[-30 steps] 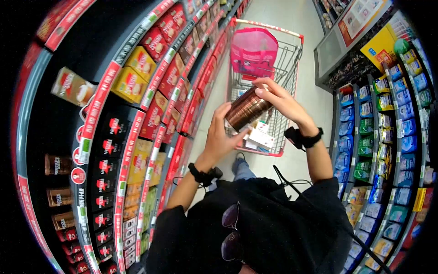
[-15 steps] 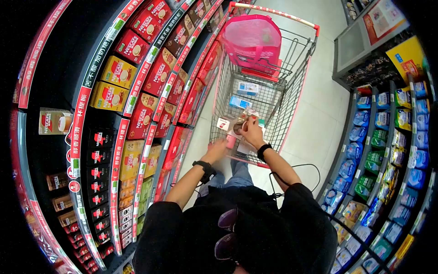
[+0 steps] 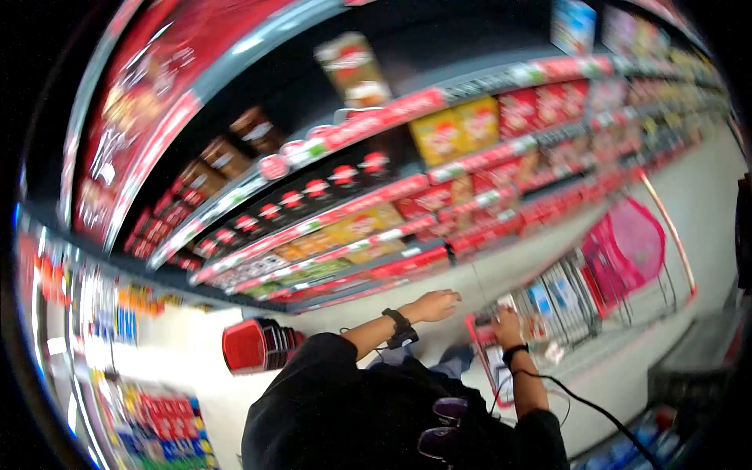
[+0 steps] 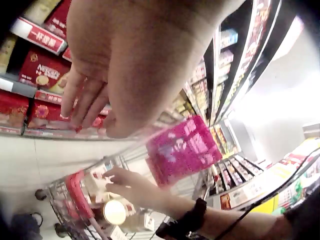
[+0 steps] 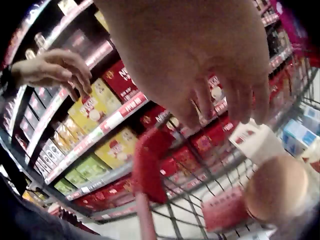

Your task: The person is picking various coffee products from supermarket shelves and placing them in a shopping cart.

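Observation:
My left hand [image 3: 432, 306] reaches out beside the cart, fingers loose and empty; in the left wrist view its fingers [image 4: 90, 102] hang downward. Over the near end of the cart [image 3: 483, 362] is my right hand [image 3: 507, 325], seen also in the left wrist view [image 4: 132, 186] with its fingers loosely bent. A jar with a round lid [image 5: 277, 187] stands in the cart below that hand, out of its grasp. The right fingertips are at the top of a white carton [image 5: 256, 144]; whether they touch it I cannot tell.
A pink bag [image 3: 627, 247] sits at the cart's far end. Shelves of boxed coffee [image 3: 458, 129] run along the aisle. Stacked red baskets [image 3: 244, 346] stand on the floor at left. One beige box [image 3: 354, 70] stands on an upper shelf. A dark cable hangs by my right arm.
The head view has swung left toward the shelves. My right hand has let go of the brown jar, now in the cart. My left hand has moved away from the cart toward the shelf side.

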The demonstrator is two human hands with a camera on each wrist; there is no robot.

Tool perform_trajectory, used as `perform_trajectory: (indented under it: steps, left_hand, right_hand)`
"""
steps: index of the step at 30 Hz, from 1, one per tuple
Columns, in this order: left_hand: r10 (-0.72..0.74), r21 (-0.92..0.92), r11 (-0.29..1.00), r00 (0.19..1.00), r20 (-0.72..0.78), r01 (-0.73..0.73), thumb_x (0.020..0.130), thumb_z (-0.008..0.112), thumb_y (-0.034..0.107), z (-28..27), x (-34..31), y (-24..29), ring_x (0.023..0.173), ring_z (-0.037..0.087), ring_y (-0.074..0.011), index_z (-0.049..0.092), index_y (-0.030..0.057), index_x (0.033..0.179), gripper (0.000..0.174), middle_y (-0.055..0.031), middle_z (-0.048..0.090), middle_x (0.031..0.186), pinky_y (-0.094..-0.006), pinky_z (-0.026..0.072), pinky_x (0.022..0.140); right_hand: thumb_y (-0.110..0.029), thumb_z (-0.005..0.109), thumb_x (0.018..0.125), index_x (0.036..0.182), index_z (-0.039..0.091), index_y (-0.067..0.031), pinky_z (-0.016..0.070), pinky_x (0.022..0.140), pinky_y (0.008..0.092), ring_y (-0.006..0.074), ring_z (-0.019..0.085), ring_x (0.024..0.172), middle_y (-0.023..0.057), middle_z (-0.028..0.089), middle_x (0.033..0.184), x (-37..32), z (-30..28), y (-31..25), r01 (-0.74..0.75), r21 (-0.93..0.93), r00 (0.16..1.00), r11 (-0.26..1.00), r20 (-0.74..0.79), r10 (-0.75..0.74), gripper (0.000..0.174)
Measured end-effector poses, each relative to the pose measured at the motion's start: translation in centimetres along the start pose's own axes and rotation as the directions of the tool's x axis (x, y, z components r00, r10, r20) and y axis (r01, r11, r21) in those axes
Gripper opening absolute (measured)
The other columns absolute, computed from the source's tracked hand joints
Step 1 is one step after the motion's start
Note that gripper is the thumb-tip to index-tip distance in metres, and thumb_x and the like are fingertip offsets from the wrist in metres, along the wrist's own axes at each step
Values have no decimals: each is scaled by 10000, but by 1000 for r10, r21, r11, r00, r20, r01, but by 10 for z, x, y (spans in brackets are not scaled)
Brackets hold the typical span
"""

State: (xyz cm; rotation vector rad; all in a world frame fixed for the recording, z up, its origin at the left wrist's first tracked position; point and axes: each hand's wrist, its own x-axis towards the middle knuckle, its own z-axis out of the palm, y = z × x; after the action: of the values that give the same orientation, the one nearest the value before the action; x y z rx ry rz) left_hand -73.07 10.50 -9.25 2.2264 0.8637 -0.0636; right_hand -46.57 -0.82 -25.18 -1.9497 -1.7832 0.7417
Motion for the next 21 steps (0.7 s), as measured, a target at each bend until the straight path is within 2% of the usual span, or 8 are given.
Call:
perform_trajectory:
  steps: [1, 2, 5, 8, 14, 16, 17, 21]
  left_hand:
    - [-38, -14, 999, 998, -42, 38, 921, 566, 207, -14, -12, -9, 1114, 594, -414, 581, 27, 1234, 362, -226, 628, 1173, -489, 482, 960]
    - [-48, -22, 999, 989, -141, 45, 918, 562, 197, -30, -26, -18, 1100, 599, -418, 581, 28, 1231, 357, -227, 632, 1158, -497, 484, 948]
    - [-70, -35, 997, 933, -354, 62, 908, 552, 159, -86, -67, -29, 1015, 628, -420, 597, 9, 1179, 313, -232, 645, 1098, -520, 505, 869]
    - [-8, 139, 985, 846, -534, 97, 914, 553, 154, -147, -123, -37, 970, 642, -411, 612, 7, 1139, 276, -226, 656, 1050, -503, 518, 828]
    - [-94, 20, 973, 473, -876, 230, 926, 597, 144, -250, -247, -62, 932, 669, -384, 636, 16, 1167, 276, -188, 676, 1078, -452, 551, 754]
    - [-22, 23, 990, 306, -952, 141, 911, 600, 64, -283, -292, -59, 946, 670, -385, 633, 10, 1169, 266, -186, 666, 1093, -438, 552, 760]
    - [123, 159, 968, 186, -975, 195, 897, 600, 10, -295, -307, -68, 928, 675, -370, 629, 11, 1167, 272, -191, 658, 1091, -402, 559, 750]
    - [41, 61, 977, 103, -994, 203, 895, 608, 21, -330, -359, -84, 1039, 654, -369, 599, 17, 1223, 328, -157, 606, 1259, -402, 546, 847]
  right_hand:
    - [-143, 632, 823, 1116, 626, -67, 527, 828, 525, 442, 630, 975, 259, 652, 1041, 11, -19, -28, -34, 37, 999, 999, 17, 34, 303]
    - [-114, 603, 848, 1061, 650, -71, 543, 765, 507, 427, 651, 895, 238, 671, 952, 29, -18, -34, 163, 4, 985, 987, -62, -163, 223]
    - [-119, 593, 900, 1079, 657, -58, 543, 733, 461, 398, 676, 825, 218, 687, 917, 50, -76, -129, 143, 189, 989, 971, -55, -135, 199]
    - [-88, 593, 920, 1093, 654, -37, 550, 733, 421, 360, 690, 821, 210, 691, 914, 59, -122, -230, 297, 238, 953, 925, -129, -273, 190]
    - [-25, 619, 928, 1138, 643, 3, 542, 755, 347, 264, 707, 872, 161, 702, 964, 69, -155, -432, 573, 336, 817, 748, -160, -554, 213]
    - [-18, 626, 918, 1150, 641, -1, 538, 786, 348, 273, 700, 914, 165, 694, 1008, 72, -157, -502, 648, 319, 759, 692, -191, -622, 233]
    - [-13, 635, 906, 1158, 638, -4, 533, 810, 353, 288, 688, 946, 168, 683, 1040, 74, -159, -535, 695, 263, 718, 669, -212, -663, 251]
    - [-12, 664, 867, 1212, 616, -29, 481, 929, 407, 362, 598, 1092, 187, 629, 1139, 102, -147, -654, 810, 58, 564, 583, -349, -749, 349]
